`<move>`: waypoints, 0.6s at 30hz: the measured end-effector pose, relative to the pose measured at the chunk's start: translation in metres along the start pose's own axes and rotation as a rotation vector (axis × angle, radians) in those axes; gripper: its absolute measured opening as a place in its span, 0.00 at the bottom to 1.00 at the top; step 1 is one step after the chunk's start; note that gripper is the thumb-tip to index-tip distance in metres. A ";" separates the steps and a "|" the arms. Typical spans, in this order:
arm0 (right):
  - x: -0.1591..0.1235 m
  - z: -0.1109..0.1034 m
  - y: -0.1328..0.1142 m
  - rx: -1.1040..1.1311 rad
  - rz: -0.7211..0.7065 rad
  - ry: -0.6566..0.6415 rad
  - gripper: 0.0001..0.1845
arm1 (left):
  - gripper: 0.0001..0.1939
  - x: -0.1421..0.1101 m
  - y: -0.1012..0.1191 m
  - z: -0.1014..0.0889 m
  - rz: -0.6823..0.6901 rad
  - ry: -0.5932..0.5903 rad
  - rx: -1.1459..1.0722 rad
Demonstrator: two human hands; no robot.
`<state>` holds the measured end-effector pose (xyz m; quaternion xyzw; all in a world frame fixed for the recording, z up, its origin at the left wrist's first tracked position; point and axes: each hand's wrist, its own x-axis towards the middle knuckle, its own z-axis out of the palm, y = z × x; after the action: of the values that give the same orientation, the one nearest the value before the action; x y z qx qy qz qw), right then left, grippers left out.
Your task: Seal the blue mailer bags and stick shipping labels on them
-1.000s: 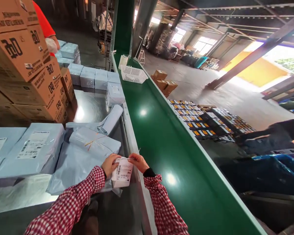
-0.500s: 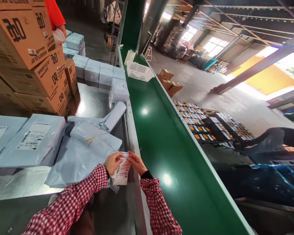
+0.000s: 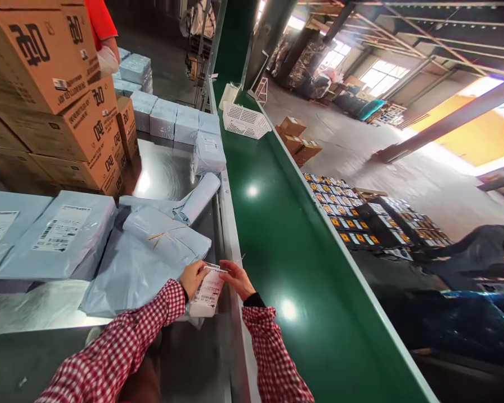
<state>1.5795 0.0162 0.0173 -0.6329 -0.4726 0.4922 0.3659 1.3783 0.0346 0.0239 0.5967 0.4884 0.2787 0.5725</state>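
Observation:
Between my two hands is a small stack of white printed shipping labels (image 3: 207, 294). My left hand (image 3: 193, 280) grips the left edge, thumb on top. The fingers of my right hand (image 3: 237, 279) pinch the upper right corner, by the conveyor's metal rail. Just left of my hands lie flat grey plastic mailing bags (image 3: 121, 274), with a folded bundle (image 3: 168, 229) on them tied by a thin yellowish band. A rolled grey bag (image 3: 199, 197) rests behind that. Farther left sits a wrapped grey parcel (image 3: 63, 235) with a label on top.
A green conveyor belt (image 3: 277, 224) runs along my right, carrying a white perforated basket (image 3: 246, 120) at its far part. Brown cartons (image 3: 42, 61) are stacked at the left; a person in an orange top (image 3: 101, 25) stands behind them. Wrapped parcels (image 3: 163, 117) line the table's back.
The top label, raised and curled between my hands before, now lies flatter over the stack. My hands stay nearly in place, and the view has shifted slightly.

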 end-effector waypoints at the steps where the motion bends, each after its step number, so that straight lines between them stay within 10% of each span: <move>1: -0.001 0.000 -0.001 -0.022 -0.008 -0.006 0.26 | 0.13 0.002 0.000 0.001 -0.002 0.004 -0.005; 15: 0.001 0.002 -0.004 -0.159 -0.083 0.252 0.19 | 0.08 0.013 -0.028 -0.002 -0.145 -0.218 -0.213; 18: 0.000 -0.006 -0.016 -0.137 -0.189 0.478 0.21 | 0.06 0.014 -0.036 -0.002 -0.175 -0.181 -0.131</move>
<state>1.5819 0.0212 0.0337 -0.7074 -0.4619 0.2593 0.4679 1.3725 0.0430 -0.0130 0.5358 0.4657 0.2039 0.6741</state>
